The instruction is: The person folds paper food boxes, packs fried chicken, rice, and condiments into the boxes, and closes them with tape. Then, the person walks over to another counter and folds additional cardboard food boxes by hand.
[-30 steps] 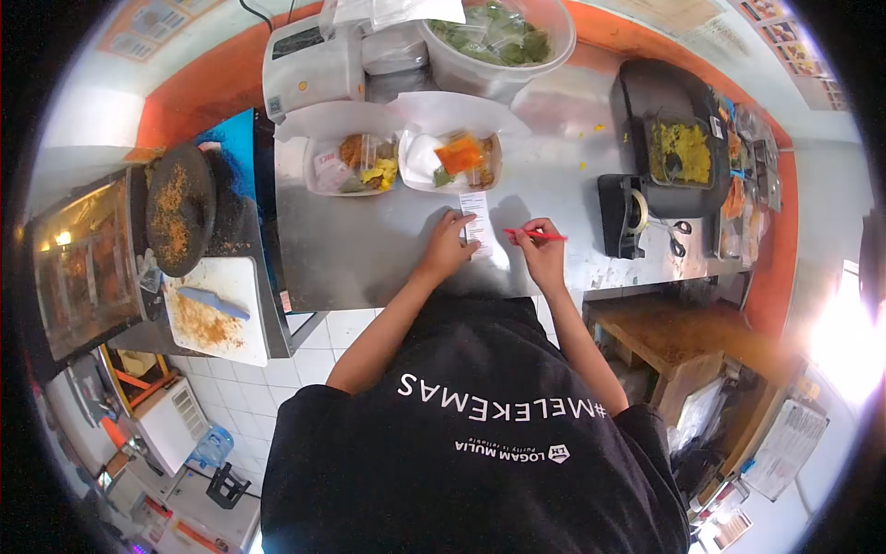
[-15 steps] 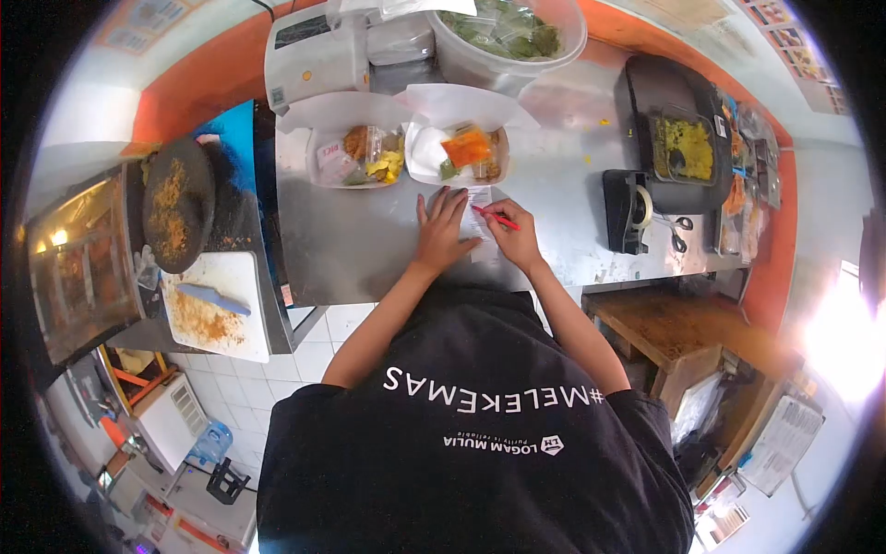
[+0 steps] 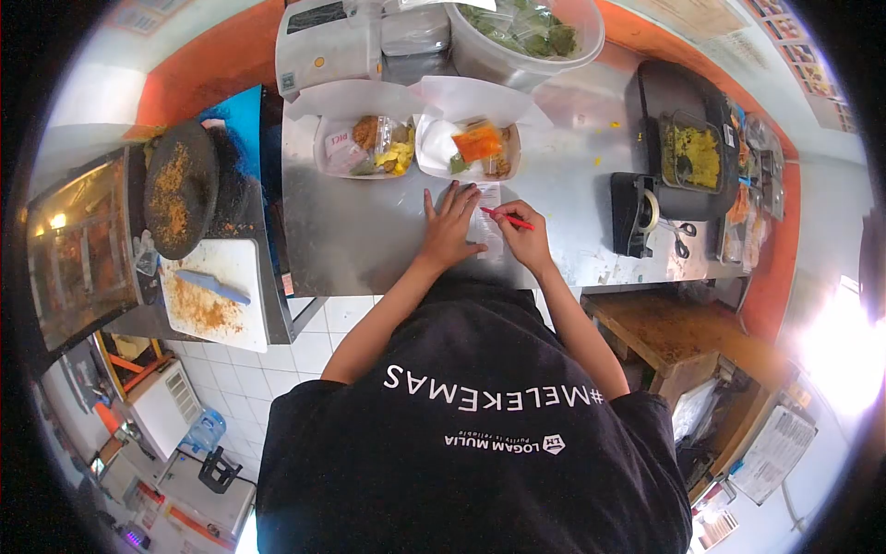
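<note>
A narrow printed paper slip (image 3: 490, 242) lies on the metal counter (image 3: 369, 240), partly under my hands. My left hand (image 3: 448, 233) rests flat on the slip's left edge, fingers spread. In my right hand (image 3: 526, 238) is a red pen (image 3: 513, 221), its tip at the paper. Just beyond the slip stand two open paper food boxes. The left box (image 3: 325, 161) has yellow and brown food with small plastic packets. White rice, an orange packet and a green leaf fill part of the right box (image 3: 423, 166).
At the back are a white machine (image 3: 328, 51) and a tub (image 3: 526, 72) of leafy packets. To the right stand a tape dispenser (image 3: 628, 217), scissors (image 3: 681, 242) and a container of yellow food (image 3: 692, 152). A knife (image 3: 212, 285) lies on a cutting board (image 3: 249, 323) at left.
The view has shifted slightly. My left hand stays flat and my right hand keeps the pen on the slip, with only a small movement.
</note>
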